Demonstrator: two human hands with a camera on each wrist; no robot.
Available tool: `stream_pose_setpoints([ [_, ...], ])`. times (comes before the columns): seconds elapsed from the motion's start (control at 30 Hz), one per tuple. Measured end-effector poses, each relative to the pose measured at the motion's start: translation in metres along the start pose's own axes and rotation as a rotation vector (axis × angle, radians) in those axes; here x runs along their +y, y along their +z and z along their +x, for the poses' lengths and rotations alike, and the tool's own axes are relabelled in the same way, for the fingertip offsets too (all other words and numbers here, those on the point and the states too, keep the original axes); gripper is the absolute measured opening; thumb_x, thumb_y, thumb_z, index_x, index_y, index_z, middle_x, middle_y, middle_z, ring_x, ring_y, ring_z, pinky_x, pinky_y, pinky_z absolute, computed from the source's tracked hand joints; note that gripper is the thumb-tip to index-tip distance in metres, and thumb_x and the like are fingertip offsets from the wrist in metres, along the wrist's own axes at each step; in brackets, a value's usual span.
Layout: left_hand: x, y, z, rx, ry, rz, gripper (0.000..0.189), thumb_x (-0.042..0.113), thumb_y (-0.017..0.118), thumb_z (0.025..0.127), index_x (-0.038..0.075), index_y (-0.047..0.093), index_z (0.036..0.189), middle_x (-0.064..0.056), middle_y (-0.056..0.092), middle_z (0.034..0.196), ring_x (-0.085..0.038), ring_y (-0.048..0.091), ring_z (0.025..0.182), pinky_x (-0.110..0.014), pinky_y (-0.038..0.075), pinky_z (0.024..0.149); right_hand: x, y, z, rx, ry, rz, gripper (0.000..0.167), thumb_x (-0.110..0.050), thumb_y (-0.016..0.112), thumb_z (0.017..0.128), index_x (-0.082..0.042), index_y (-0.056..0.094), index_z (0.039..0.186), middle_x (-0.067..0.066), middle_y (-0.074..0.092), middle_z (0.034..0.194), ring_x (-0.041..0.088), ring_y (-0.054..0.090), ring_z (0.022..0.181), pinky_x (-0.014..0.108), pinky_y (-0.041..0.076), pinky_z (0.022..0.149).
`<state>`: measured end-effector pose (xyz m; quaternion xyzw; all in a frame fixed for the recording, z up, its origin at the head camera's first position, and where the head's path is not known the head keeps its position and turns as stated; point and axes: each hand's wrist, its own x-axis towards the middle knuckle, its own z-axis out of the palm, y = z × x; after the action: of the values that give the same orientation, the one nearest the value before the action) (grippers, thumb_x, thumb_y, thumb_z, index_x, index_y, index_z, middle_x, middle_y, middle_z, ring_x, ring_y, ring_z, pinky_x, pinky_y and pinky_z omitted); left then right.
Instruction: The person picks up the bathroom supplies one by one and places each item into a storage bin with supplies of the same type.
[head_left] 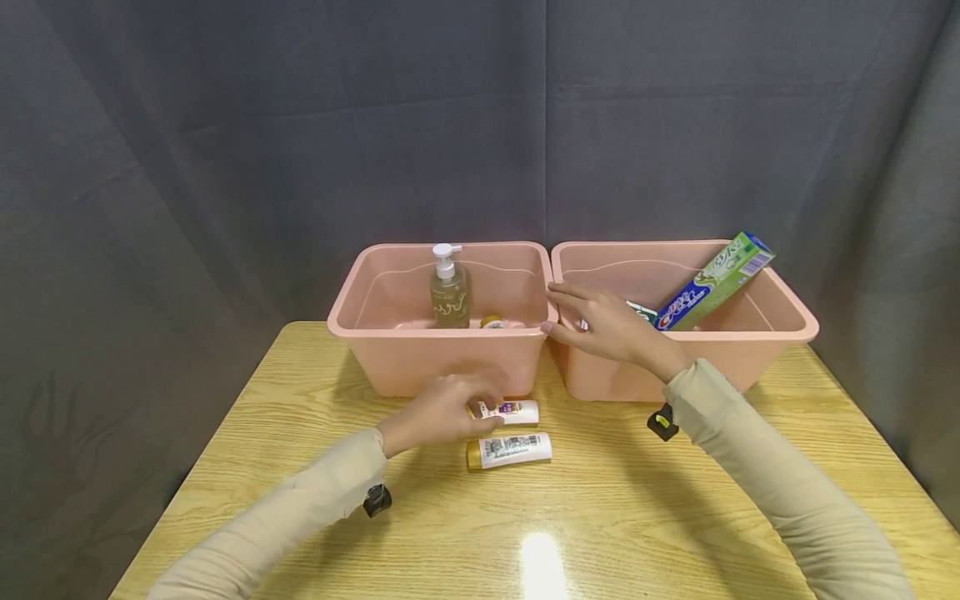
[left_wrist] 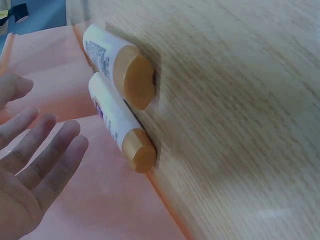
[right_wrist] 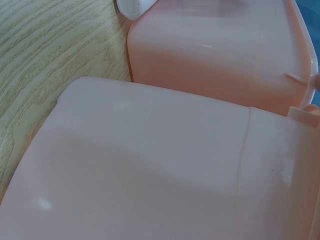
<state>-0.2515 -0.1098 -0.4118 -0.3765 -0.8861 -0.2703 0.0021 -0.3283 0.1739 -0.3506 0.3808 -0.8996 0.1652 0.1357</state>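
In the head view my left hand point(head_left: 450, 407) is over a slim white bottle with a gold cap point(head_left: 521, 412), lying in front of the left pink bin point(head_left: 442, 358). The left wrist view shows that hand's fingers point(left_wrist: 67, 150) spread and relaxed, apart from the bottle. A second, wider white bottle with a gold cap point(head_left: 513, 450) lies nearer me, alongside the first. My right hand point(head_left: 607, 325) reaches across the right pink bin point(head_left: 750, 340), its fingertips at the adjoining rims of both bins. Little of it shows in the right wrist view.
In the left bin stand a pump bottle point(head_left: 450, 296) and a small gold-capped item point(head_left: 492, 322). A green and blue toothpaste box point(head_left: 712, 282) leans out of the right bin, beside a partly hidden green-and-white item point(head_left: 642, 312). A dark curtain point(head_left: 480, 125) hangs behind the wooden table point(head_left: 600, 517).
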Motion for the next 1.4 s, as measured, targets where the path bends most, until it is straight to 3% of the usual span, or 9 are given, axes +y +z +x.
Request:
stream_pose_setpoints([
  [0.3, 0.002, 0.012, -0.003, -0.049, -0.001, 0.072, 0.031, 0.031, 0.077, 0.086, 0.011, 0.073, 0.109, 0.002, 0.071, 0.104, -0.006, 0.066, 0.077, -0.024, 0.052, 0.071, 0.001, 0.002, 0.000, 0.009, -0.014, -0.002, 0.064, -0.045, 0.059, 0.097, 0.000, 0.052, 0.142, 0.018, 0.049, 0.145, 0.039, 0.045, 0.133, 0.055, 0.036, 0.109],
  [0.5, -0.001, 0.020, -0.005, -0.062, 0.009, 0.079, 0.031, 0.033, 0.076, 0.086, 0.012, 0.074, 0.109, 0.001, 0.071, 0.100, -0.011, 0.067, 0.078, -0.025, 0.051, 0.070, 0.000, 0.001, 0.000, 0.006, -0.008, 0.000, 0.063, -0.045, 0.060, 0.096, -0.001, 0.053, 0.142, 0.017, 0.050, 0.145, 0.037, 0.045, 0.134, 0.053, 0.036, 0.109],
  [0.73, 0.000, 0.025, -0.004, -0.104, -0.026, 0.109, 0.038, 0.036, 0.076, 0.086, 0.012, 0.073, 0.115, 0.000, 0.071, 0.100, -0.010, 0.061, 0.076, -0.025, 0.048, 0.066, 0.000, 0.000, 0.000, 0.003, 0.000, -0.002, 0.064, -0.046, 0.059, 0.097, -0.002, 0.052, 0.142, 0.016, 0.049, 0.146, 0.036, 0.046, 0.133, 0.052, 0.037, 0.109],
  [0.93, 0.001, 0.030, -0.005, -0.122, -0.053, 0.148, 0.043, 0.039, 0.079, 0.082, 0.012, 0.073, 0.115, 0.003, 0.071, 0.102, -0.009, 0.065, 0.086, -0.027, 0.053, 0.073, 0.000, 0.000, -0.001, -0.003, 0.005, 0.001, 0.064, -0.046, 0.059, 0.097, -0.002, 0.052, 0.143, 0.016, 0.048, 0.147, 0.036, 0.046, 0.133, 0.052, 0.037, 0.109],
  [1.23, -0.001, 0.038, -0.008, -0.149, -0.075, 0.221, 0.050, 0.044, 0.080, 0.080, 0.014, 0.072, 0.119, 0.005, 0.067, 0.099, -0.006, 0.058, 0.078, -0.022, 0.048, 0.068, 0.000, -0.001, -0.001, -0.006, 0.003, -0.001, 0.065, -0.047, 0.058, 0.097, -0.002, 0.052, 0.143, 0.016, 0.048, 0.147, 0.037, 0.044, 0.135, 0.053, 0.035, 0.110],
  [1.4, 0.000, 0.040, -0.008, -0.171, -0.081, 0.264, 0.053, 0.046, 0.081, 0.079, 0.016, 0.071, 0.121, 0.005, 0.068, 0.107, -0.005, 0.058, 0.083, -0.027, 0.050, 0.075, -0.001, -0.002, -0.001, -0.006, 0.003, 0.000, 0.064, -0.046, 0.058, 0.097, -0.002, 0.051, 0.143, 0.016, 0.048, 0.147, 0.037, 0.045, 0.133, 0.054, 0.037, 0.109],
])
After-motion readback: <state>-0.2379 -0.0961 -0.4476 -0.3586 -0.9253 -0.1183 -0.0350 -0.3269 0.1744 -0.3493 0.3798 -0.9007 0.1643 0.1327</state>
